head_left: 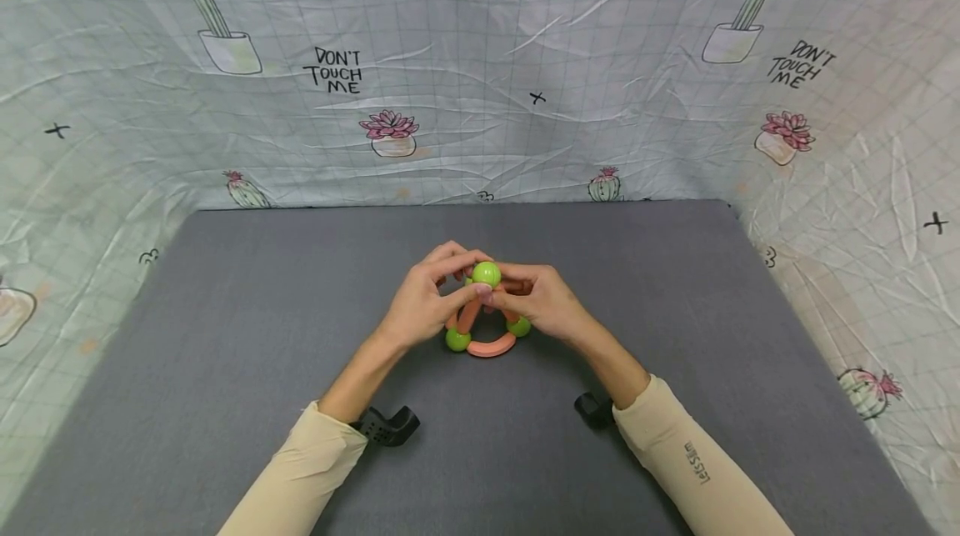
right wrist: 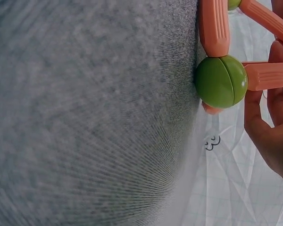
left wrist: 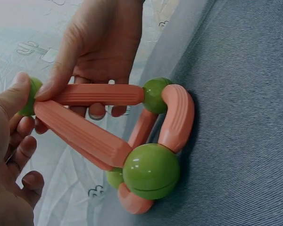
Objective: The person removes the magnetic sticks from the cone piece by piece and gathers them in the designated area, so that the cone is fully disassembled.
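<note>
A pyramid-like frame of magnetic building pieces stands on the grey table: orange-pink straight rods [left wrist: 99, 94], curved rods [head_left: 491, 348] along its base, and green balls [left wrist: 151, 171] at the corners. My left hand [head_left: 422, 303] pinches the top green ball [head_left: 487, 273] between thumb and fingers. At the peak, just under that ball, my right hand [head_left: 542, 297] holds the upper ends of the rods with its thumb and fingers. In the right wrist view a base ball [right wrist: 221, 82] touches the table. My hands hide part of the frame's far side in the head view.
The grey table [head_left: 300, 294] spreads around the frame on all sides. Behind and beside it hangs a pale sheet [head_left: 480, 102] printed with cacti. Black wrist devices [head_left: 388, 426] sit under both forearms.
</note>
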Action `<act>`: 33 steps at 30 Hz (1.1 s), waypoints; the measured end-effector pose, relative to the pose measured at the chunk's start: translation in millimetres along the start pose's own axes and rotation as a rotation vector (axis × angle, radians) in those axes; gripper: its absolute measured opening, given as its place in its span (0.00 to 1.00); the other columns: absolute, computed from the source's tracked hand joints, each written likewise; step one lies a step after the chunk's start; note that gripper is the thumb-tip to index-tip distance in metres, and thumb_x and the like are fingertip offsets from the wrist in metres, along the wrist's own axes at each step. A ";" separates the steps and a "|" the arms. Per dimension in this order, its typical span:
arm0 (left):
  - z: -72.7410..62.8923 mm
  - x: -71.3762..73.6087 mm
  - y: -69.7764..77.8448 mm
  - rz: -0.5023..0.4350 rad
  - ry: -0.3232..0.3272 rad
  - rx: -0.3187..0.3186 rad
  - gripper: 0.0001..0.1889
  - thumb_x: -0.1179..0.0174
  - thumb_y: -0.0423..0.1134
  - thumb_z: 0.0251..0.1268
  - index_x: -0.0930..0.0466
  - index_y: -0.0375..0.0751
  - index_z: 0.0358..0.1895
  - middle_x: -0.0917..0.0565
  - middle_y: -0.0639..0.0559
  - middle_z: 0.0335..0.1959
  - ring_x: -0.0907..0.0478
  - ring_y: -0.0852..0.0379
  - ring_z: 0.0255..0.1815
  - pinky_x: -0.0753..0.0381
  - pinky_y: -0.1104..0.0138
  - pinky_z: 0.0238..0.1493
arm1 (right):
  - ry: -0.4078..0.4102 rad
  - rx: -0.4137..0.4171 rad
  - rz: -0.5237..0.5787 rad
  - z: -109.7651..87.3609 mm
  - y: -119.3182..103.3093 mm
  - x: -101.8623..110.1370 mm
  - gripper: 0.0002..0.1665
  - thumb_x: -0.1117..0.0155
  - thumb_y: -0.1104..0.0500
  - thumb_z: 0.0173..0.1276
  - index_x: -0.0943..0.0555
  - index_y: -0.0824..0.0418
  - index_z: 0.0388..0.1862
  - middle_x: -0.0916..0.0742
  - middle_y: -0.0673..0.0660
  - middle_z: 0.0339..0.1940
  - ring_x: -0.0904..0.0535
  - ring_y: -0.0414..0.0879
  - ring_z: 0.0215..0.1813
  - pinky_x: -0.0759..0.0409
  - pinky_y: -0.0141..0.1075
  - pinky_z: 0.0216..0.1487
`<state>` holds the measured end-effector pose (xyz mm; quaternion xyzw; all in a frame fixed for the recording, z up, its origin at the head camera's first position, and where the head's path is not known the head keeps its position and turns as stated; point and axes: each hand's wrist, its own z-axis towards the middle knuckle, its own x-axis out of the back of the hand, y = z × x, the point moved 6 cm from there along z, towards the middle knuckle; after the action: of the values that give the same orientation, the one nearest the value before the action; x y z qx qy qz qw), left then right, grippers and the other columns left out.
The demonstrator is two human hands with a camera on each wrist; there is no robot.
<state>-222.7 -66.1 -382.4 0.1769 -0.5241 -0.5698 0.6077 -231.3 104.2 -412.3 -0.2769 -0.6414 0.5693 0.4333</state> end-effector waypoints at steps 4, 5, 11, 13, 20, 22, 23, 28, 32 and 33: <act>-2.3 0.2 -1.3 -0.019 0.035 -0.010 0.14 0.32 0.36 0.70 0.13 0.48 0.57 0.18 0.52 0.43 0.26 0.54 0.46 0.28 0.65 0.48 | 0.032 0.018 -0.008 0.7 -2.3 1.3 0.26 0.30 0.56 0.74 0.18 0.56 0.69 0.07 0.61 0.42 0.14 0.56 0.34 0.15 0.41 0.33; -3.0 0.6 -1.4 -0.027 0.045 -0.007 0.14 0.32 0.36 0.71 0.13 0.48 0.57 0.18 0.52 0.43 0.26 0.54 0.46 0.28 0.64 0.47 | 0.044 0.026 -0.011 0.3 -3.4 1.9 0.25 0.30 0.57 0.73 0.17 0.56 0.68 0.08 0.62 0.42 0.13 0.57 0.36 0.14 0.41 0.35; -5.2 2.2 -1.0 -0.074 0.067 0.019 0.15 0.34 0.40 0.73 0.14 0.54 0.59 0.17 0.56 0.44 0.27 0.56 0.39 0.32 0.66 0.35 | 0.082 0.035 -0.072 -4.3 -8.5 -0.4 0.22 0.28 0.56 0.72 0.14 0.55 0.63 0.07 0.59 0.43 0.11 0.61 0.41 0.14 0.35 0.41; -5.5 2.7 -1.5 -0.082 0.076 0.028 0.15 0.34 0.42 0.73 0.14 0.54 0.60 0.17 0.56 0.45 0.27 0.57 0.37 0.33 0.69 0.33 | 0.080 0.038 -0.086 -4.8 -9.9 -2.6 0.23 0.28 0.55 0.72 0.15 0.54 0.64 0.07 0.58 0.45 0.12 0.58 0.40 0.17 0.33 0.39; -8.6 4.8 -3.9 -0.097 0.108 0.035 0.17 0.33 0.44 0.72 0.14 0.53 0.62 0.16 0.54 0.46 0.25 0.59 0.41 0.29 0.70 0.33 | 0.053 0.013 -0.062 -7.3 -8.9 -4.6 0.25 0.26 0.54 0.70 0.17 0.47 0.66 0.07 0.56 0.44 0.19 0.61 0.30 0.21 0.36 0.32; -9.2 6.2 -3.9 -0.104 0.116 0.033 0.17 0.32 0.44 0.72 0.15 0.54 0.62 0.16 0.54 0.46 0.24 0.60 0.43 0.28 0.70 0.34 | 0.052 0.010 -0.062 -7.6 -8.4 -4.5 0.26 0.25 0.53 0.70 0.17 0.47 0.67 0.08 0.56 0.46 0.19 0.63 0.31 0.21 0.36 0.33; -9.4 7.0 -4.8 -0.108 0.120 0.032 0.18 0.33 0.44 0.72 0.15 0.53 0.62 0.16 0.54 0.46 0.23 0.60 0.44 0.27 0.70 0.35 | 0.055 0.010 -0.069 -7.5 -8.3 -4.3 0.26 0.25 0.53 0.70 0.17 0.46 0.67 0.08 0.57 0.48 0.17 0.61 0.34 0.20 0.36 0.34; -12.5 12.2 -9.5 -0.138 0.131 0.043 0.19 0.33 0.41 0.73 0.16 0.50 0.64 0.15 0.54 0.48 0.20 0.61 0.49 0.23 0.68 0.40 | 0.066 0.010 -0.076 -7.2 -9.8 -5.4 0.25 0.25 0.53 0.70 0.16 0.48 0.65 0.09 0.58 0.51 0.15 0.56 0.39 0.18 0.37 0.38; -15.5 18.2 -13.2 -0.151 0.149 0.056 0.19 0.33 0.40 0.72 0.16 0.46 0.65 0.15 0.54 0.48 0.19 0.60 0.50 0.22 0.68 0.40 | 0.074 0.007 -0.069 -6.4 -11.1 -7.1 0.22 0.25 0.53 0.70 0.15 0.49 0.62 0.09 0.56 0.48 0.17 0.57 0.35 0.18 0.39 0.35; -16.3 20.1 -14.3 -0.151 0.158 0.059 0.19 0.32 0.40 0.72 0.16 0.46 0.64 0.15 0.54 0.48 0.19 0.60 0.50 0.22 0.68 0.39 | 0.076 0.009 -0.068 -6.0 -11.2 -7.3 0.21 0.25 0.53 0.70 0.14 0.49 0.62 0.09 0.55 0.48 0.18 0.58 0.34 0.18 0.39 0.35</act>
<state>-220.2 -94.1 -391.6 0.2781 -0.4764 -0.5827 0.5968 -221.1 98.7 -403.3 -0.2744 -0.6311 0.5460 0.4778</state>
